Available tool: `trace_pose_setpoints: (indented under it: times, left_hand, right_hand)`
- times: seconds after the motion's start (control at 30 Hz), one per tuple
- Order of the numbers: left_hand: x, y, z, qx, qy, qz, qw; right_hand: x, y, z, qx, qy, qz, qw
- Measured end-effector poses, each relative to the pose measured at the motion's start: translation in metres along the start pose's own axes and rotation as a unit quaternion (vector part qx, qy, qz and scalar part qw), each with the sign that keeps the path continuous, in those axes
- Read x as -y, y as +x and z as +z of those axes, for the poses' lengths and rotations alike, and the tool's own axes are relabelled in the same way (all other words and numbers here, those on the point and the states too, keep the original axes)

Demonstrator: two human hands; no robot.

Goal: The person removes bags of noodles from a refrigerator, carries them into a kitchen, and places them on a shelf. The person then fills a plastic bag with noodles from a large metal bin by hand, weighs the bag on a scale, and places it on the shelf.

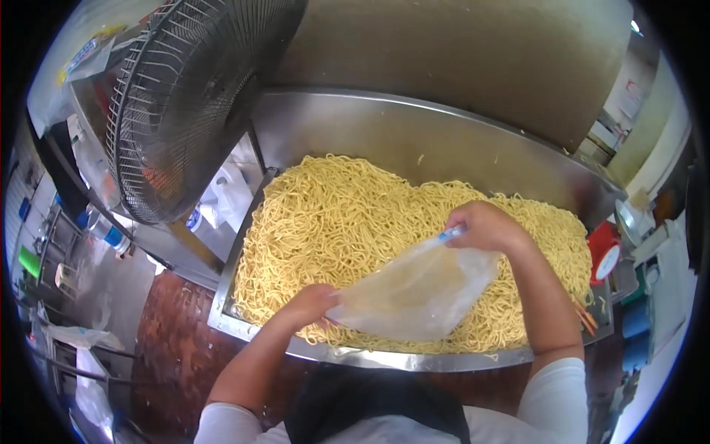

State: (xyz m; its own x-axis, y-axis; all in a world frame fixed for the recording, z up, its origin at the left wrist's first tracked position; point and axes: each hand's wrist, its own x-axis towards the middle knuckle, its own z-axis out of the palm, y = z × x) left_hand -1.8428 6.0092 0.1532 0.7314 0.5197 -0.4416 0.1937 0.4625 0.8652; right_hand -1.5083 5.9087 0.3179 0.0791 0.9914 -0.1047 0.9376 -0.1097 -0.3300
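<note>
A clear plastic bag (418,292) is stretched between my two hands above a large heap of yellow noodles (325,222). My left hand (314,303) pinches the bag's left edge, low over the front of the heap. Higher up and to the right, my right hand (481,226) grips the opposite corner, where a bit of blue shows at the fingers. The bag looks flat and see-through, with noodles faintly visible behind it. The noodles lie in a wide metal tray (255,329) with a raised back wall.
A large wire-caged fan (192,103) stands at the left, close to the tray. On the right are a red scale (605,254) and some wooden sticks (586,318) at the tray's edge. Blue containers (636,337) stand beyond. A brown tiled floor (174,318) shows below.
</note>
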Motion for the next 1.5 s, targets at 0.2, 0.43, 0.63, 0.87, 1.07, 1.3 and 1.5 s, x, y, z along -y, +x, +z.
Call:
trace_pose_setpoints:
  times: [0.2,0.43,0.63,0.87,1.07,1.3,1.5]
  left_hand:
    - [-0.003,0.040,0.029,0.138,-0.445,0.031,0.884]
    - [-0.008,0.050,0.072,0.077,-0.425,-0.056,0.900]
    - [0.077,0.071,0.028,0.236,-0.532,-0.020,0.813]
    - [0.110,0.054,0.006,0.086,-0.524,-0.078,0.844]
    - [0.070,0.018,0.018,0.033,-0.499,-0.054,0.864]
    - [0.066,0.007,0.054,0.052,-0.508,-0.075,0.856]
    - [0.020,0.007,0.069,-0.008,-0.515,-0.024,0.857]
  right_hand:
    - [-0.003,0.085,-0.027,0.170,-0.021,0.033,0.985]
    - [0.090,0.184,0.029,-0.028,-0.243,-0.093,0.965]
    - [0.138,0.272,0.154,0.047,-0.139,-0.192,0.970]
    - [0.140,0.333,0.190,0.063,-0.096,0.020,0.993]
    - [0.113,0.253,0.175,-0.028,0.157,0.047,0.986]
    - [0.089,0.138,0.071,-0.111,0.632,0.077,0.763]
    - [0.111,0.097,-0.126,-0.198,0.704,-0.145,0.666]
